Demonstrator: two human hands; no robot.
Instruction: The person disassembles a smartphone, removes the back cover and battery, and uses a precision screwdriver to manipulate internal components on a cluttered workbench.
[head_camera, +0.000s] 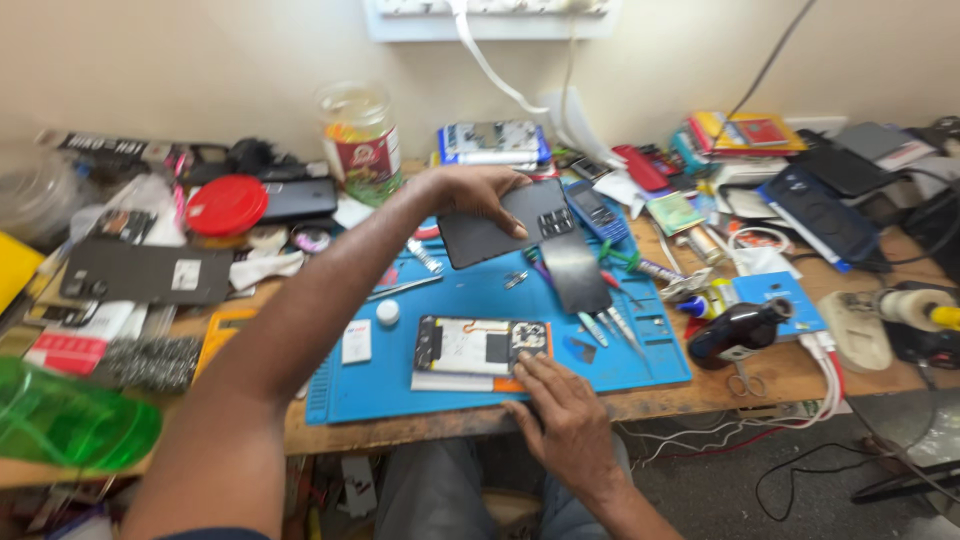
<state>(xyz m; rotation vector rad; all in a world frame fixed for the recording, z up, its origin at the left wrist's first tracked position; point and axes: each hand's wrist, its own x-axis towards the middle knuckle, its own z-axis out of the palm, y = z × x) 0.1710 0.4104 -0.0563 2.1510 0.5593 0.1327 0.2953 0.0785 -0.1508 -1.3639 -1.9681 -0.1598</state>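
A: Why is the dark back cover (500, 228) up in the air?

B: The left hand (478, 190) pinches its top edge, lifting it clear above the blue mat (480, 300).

A: And the right hand (565, 415)?

B: Its fingers lie flat, loosely spread, steadying 1 opened phone (482, 347) on the mat's near edge.

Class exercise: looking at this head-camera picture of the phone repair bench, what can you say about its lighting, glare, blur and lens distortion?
Head view: soft, even light with only faint shadows; the left hand holding the dark back cover is slightly motion-blurred; the green bottle at the near edge is out of focus; the opened phone under the right hand is fairly sharp; the bench edge bows, showing wide-angle distortion; no strong glare.
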